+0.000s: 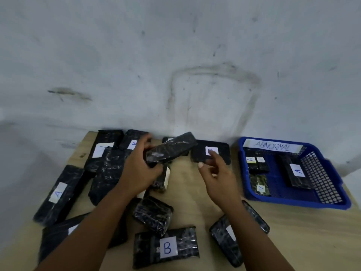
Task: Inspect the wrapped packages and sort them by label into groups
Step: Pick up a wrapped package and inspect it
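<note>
Packages [58, 194] left on table [293, 231], basket [332, 202] right, wall [175, 55] behind

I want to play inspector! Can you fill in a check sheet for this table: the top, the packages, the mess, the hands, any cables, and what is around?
Surface: light wooden table, scattered with packages.
Job's things: black wrapped packages with white labels; A package at the left, B package near the front. Blue basket marked ABNORMAL holds several A-labelled packages.
Clutter: nothing seen apart from the packages.
Hands: left hand grips a lifted package, label not visible; right hand holds nothing, fingers loosely curled.
Cables: nothing seen.
Surroundings: scuffed white wall behind the table.
</note>
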{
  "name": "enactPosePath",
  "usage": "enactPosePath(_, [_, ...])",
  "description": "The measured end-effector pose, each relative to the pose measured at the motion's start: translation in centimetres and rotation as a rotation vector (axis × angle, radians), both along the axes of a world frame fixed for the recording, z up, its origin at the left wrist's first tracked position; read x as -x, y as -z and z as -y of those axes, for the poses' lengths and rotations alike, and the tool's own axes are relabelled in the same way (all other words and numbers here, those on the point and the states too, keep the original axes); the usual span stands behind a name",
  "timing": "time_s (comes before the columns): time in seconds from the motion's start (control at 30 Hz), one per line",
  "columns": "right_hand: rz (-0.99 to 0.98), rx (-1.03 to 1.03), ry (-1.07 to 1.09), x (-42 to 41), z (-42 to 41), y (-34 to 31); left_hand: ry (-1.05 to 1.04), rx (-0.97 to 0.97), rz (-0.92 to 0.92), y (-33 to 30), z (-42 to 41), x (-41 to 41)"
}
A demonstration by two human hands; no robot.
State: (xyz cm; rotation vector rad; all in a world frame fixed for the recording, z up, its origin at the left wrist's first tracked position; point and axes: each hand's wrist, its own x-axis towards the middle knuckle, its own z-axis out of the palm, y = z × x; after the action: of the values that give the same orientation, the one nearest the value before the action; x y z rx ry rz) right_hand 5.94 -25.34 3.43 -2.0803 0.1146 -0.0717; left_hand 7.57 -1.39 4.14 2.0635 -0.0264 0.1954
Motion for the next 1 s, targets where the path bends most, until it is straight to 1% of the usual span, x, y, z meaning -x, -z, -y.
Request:
enactPosePath(0.13, [0.024, -0.364, 0.01, -0.5, -2.3, -5.3, 0.157, 0.09, 0.092, -6.2, -1.7, 0.6])
enactPosePath(0.2, [0.015, -0.491, 0.025, -0.5, -2.9, -7.3, 0.195, 0.134, 0.138, -8.3, -2.7, 0.8])
enactPosePath(0.27, [-0.002, -0.559, 0.022, -0.1, -3.3, -9.1, 0.231, 0.191, 0.149, -9.7, -3.7, 0.9])
enactPosePath(0.37, [-0.01, -0.653, -0.059, 0.8, -4.0, -11.0, 0.276, 0.226, 0.16, -11.3, -4.5, 1.3])
enactPosePath(0.43, [0.007, -0.716, -0.034, 1.2, -4.6, -12.0, 0.223, 0.261, 0.164, -11.9, -4.4, 1.7])
enactPosePath(0.47, [0.026, -0.741, -0.008, 1.3, -4.8, -12.3, 0.148, 0.284, 0.157, -12.2, -4.2, 1.9])
enactPosePath(0.53, [0.07, -0.747, 0.028, 1.5, -5.4, -12.8, -0.023, 0.295, 0.133, -12.7, -3.8, 2.2])
enactPosePath(0.57, [0.089, -0.731, 0.038, 1.5, -5.6, -12.9, -0.059, 0.291, 0.123, -12.8, -3.7, 2.3])
enactPosePath(0.67, [0.134, -0.714, 0.048, 1.9, -6.3, -13.3, -0.026, 0.322, 0.088, -12.8, -3.3, 2.8])
enactPosePath(0.73, [0.142, -0.702, 0.05, 2.0, -6.7, -13.3, -0.085, 0.367, 0.074, -12.8, -3.1, 2.9])
enactPosePath(0.83, [0.149, -0.661, 0.023, 2.1, -7.1, -13.2, -0.193, 0.373, 0.076, -12.9, -3.1, 2.7])
enactPosePath(0.9, [0.152, -0.63, 0.007, 2.1, -7.3, -13.2, -0.199, 0.377, 0.078, -13.1, -3.2, 2.7])
enactPosePath(1.0, [0.169, -0.579, 0.028, 2.2, -7.6, -13.5, -0.179, 0.334, 0.095, -13.1, -3.2, 2.7])
